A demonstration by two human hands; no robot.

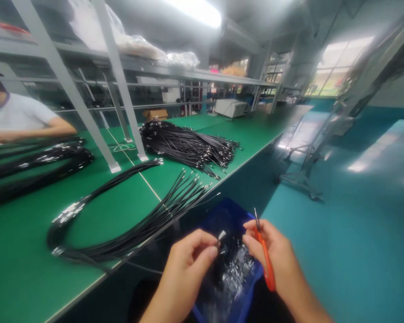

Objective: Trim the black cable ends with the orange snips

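Note:
My left hand (191, 264) pinches a thin dark cable end with a small white tip (221, 234), above a blue bin (247, 303). The bin holds many shiny clear and silvery scraps (237, 271). In my right hand (278, 251) are orange-handled scissors (266, 260), their metal tip pointing up and away from the cable end. A curved bundle of black cables (121, 240) lies along the edge of the green table (16, 255), its loose ends fanned out to the left of the bin.
A large pile of black cables (185, 141) lies farther back. At the left, a person in a white shirt (23, 114) sits behind more cable coils (37, 168). Metal posts (121, 80) rise from the table. A wheeled rack (299, 179) stands at the right.

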